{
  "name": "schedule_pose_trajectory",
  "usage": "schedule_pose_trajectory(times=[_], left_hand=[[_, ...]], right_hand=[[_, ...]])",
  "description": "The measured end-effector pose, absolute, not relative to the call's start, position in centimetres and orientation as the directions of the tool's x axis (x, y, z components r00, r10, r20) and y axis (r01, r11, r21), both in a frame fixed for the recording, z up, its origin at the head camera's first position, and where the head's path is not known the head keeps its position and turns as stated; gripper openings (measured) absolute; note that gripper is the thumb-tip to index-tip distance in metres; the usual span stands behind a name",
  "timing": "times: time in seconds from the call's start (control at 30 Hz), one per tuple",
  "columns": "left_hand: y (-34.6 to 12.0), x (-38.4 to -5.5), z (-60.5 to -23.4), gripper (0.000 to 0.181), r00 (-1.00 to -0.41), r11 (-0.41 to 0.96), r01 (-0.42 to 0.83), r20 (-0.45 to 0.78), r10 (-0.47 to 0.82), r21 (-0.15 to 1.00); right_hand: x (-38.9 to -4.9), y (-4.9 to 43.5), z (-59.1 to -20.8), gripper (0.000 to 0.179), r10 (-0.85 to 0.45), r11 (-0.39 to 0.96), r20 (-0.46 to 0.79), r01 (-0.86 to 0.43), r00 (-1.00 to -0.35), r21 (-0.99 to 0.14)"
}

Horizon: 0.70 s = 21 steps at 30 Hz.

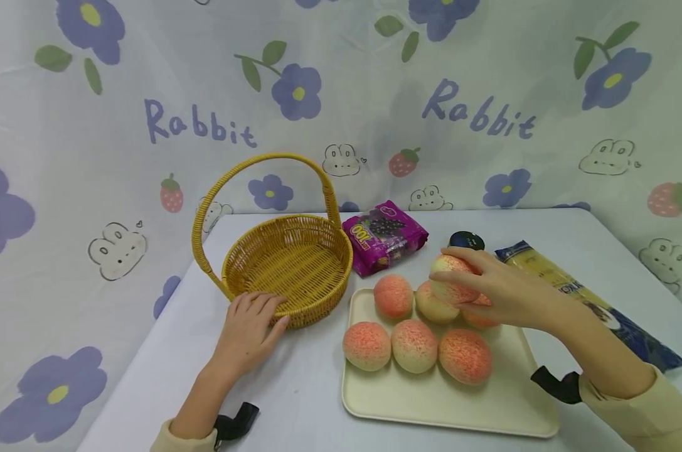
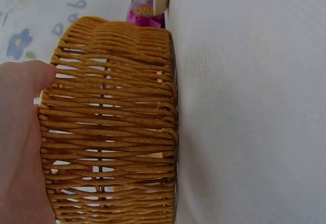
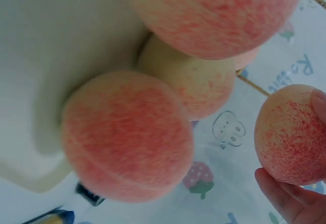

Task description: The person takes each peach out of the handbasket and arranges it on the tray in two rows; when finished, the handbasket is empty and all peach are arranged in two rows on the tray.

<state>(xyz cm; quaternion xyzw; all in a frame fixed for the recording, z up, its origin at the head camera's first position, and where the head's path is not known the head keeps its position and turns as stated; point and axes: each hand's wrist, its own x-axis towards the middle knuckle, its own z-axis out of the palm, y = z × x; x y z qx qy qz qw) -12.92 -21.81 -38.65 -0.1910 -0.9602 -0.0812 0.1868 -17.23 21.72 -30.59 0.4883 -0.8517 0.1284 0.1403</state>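
Note:
My right hand (image 1: 501, 292) holds a pink-and-cream peach (image 1: 450, 276) above the back of the cream tray (image 1: 442, 414). In the right wrist view, fingers and thumb sit around that peach (image 3: 288, 132), apart from the others. Several more peaches (image 1: 414, 345) lie on the tray in two rows, the back right one partly hidden behind the hand. On the left, my left hand (image 1: 249, 333) grips the near rim of a yellow wicker basket (image 1: 295, 263), fingers over the edge. Woven side wall (image 2: 112, 122) fills much of the left wrist view. Inside the basket only its woven floor shows.
A purple grape-printed packet (image 1: 383, 235) lies right of the basket, behind the tray. Farther right are a dark round-topped item (image 1: 467, 240) and a long yellow-and-blue packet (image 1: 595, 307). The basket's tall handle (image 1: 261, 158) arches up before a printed cloth backdrop.

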Motion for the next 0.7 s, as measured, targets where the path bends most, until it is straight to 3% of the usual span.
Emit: schedule_pose_trajectory(times=[0.13, 0.27, 0.37, 0.53, 0.7], left_hand=[[-21.7, -12.9, -38.6, 0.037, -0.859, 0.913, 0.397, 0.387, 0.336, 0.088], [-21.9, -12.8, -38.7, 0.036, -0.86, 0.915, 0.393, 0.388, 0.331, 0.092], [-21.9, -12.8, -38.8, 0.037, -0.86, 0.915, 0.393, 0.391, 0.328, 0.096], [-21.9, -12.8, -38.8, 0.037, -0.861, 0.912, 0.395, 0.39, 0.327, 0.107], [-21.8, -12.9, -38.8, 0.037, -0.858, 0.909, 0.402, 0.393, 0.332, 0.111]], right_hand=[[-16.5, 22.7, -31.1, 0.044, -0.791, 0.475, 0.412, -0.878, -0.452, -0.05], [-15.6, 23.5, -31.3, 0.048, -0.795, 0.471, 0.419, -0.881, -0.438, -0.027], [-14.8, 24.1, -31.4, 0.047, -0.795, 0.505, 0.366, -0.862, -0.484, -0.042], [-12.9, 25.0, -32.2, 0.076, -0.767, 0.583, 0.267, -0.808, -0.583, -0.087], [-11.7, 25.8, -32.9, 0.076, -0.727, 0.641, 0.255, -0.763, -0.637, -0.078]])
